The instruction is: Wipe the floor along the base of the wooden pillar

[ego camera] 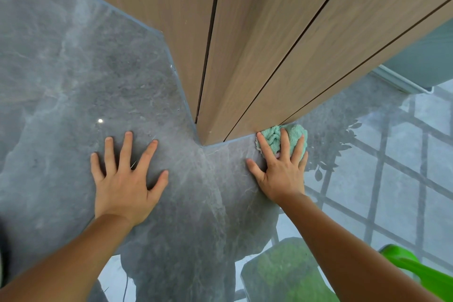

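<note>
A wooden pillar [257, 44] with dark vertical grooves rises from the glossy grey marble floor [73, 81]. Its corner meets the floor near the middle of the view. A crumpled teal cloth [274, 136] lies on the floor pressed against the pillar's base, just right of that corner. My right hand [282, 164] presses down on the cloth, fingers spread over it. My left hand [125, 174] lies flat on the bare floor left of the corner, fingers apart, holding nothing.
A bright green plastic object [411, 267] sits at the lower right edge. The shiny floor on the right reflects a window grid and foliage. A pale panel with a white rail [404, 83] stands beyond the pillar at right.
</note>
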`<state>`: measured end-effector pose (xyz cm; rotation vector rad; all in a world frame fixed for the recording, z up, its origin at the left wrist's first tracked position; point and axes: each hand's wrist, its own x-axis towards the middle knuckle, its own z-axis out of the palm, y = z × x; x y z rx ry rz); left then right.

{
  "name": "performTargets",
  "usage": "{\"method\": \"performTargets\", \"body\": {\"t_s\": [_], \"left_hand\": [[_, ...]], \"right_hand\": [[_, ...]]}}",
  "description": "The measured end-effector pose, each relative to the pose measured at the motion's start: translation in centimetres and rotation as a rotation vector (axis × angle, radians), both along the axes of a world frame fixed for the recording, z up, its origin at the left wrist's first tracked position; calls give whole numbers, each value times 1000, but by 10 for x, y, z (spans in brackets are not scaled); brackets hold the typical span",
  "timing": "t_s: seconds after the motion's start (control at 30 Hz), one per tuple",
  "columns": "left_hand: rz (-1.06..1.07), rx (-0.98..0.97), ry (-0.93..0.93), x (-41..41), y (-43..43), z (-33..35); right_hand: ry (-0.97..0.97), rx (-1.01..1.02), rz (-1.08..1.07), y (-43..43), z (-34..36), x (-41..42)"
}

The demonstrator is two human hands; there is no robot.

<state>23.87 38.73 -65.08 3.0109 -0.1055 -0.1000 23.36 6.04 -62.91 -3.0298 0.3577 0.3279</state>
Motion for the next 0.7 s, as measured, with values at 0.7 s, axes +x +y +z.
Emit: {"method": "performTargets", "body": {"t_s": [0.7], "left_hand": [[7,10,23,0,0,1]], "right_hand": [[-25,185,350,136,-1,-40]]}}
